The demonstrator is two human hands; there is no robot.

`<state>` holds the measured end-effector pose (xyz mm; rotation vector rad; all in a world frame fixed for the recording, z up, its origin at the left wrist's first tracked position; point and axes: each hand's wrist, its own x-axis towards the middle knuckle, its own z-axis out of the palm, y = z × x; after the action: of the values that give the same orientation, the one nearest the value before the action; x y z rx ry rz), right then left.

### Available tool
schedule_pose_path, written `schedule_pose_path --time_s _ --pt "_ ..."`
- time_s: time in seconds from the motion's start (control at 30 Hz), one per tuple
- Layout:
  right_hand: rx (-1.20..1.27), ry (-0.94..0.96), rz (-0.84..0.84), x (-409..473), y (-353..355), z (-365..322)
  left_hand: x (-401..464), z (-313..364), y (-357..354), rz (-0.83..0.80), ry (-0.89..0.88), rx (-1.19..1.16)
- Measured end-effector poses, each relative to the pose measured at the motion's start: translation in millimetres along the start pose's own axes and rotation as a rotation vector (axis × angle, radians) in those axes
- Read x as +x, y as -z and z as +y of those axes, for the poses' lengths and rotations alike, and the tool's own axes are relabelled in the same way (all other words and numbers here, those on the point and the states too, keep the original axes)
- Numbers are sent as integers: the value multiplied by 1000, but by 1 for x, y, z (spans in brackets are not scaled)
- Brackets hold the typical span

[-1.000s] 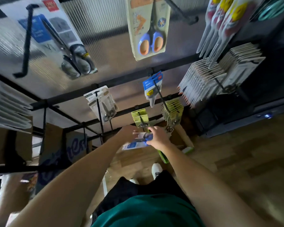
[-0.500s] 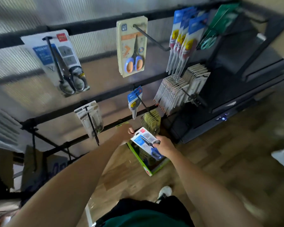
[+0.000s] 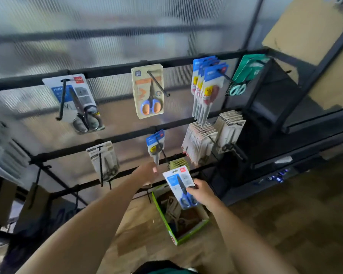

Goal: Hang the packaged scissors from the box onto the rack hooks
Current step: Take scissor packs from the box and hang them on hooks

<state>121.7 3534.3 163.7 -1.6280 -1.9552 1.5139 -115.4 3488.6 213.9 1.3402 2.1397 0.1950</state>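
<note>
My right hand grips a packaged pair of blue-handled scissors by its lower edge and holds it upright above the green cardboard box on the floor. My left hand hovers just left of the pack, fingers loosely curled, holding nothing that I can see. Right above it is a long black hook of the rack, with one blue pack on it. More packs lie inside the box.
Other hooks carry grey scissors, orange-handled scissors, blue packs, stacked white packs and a teal pack. A bare hook juts out at upper left. A dark shelf unit stands on the right.
The view has tilted up from the floor to the rack. My right hand has lifted the pack out of the box and turned it upright. My left hand has let go of it.
</note>
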Motion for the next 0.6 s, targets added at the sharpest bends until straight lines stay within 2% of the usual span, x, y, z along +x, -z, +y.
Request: schedule_pose_path --time_s 0.23,0.6 --pt "86 35 -56 32 28 5 -7 22 3 39 57 141" --pt "189 171 -170 28 52 -38 -42 40 22 77 148 215"
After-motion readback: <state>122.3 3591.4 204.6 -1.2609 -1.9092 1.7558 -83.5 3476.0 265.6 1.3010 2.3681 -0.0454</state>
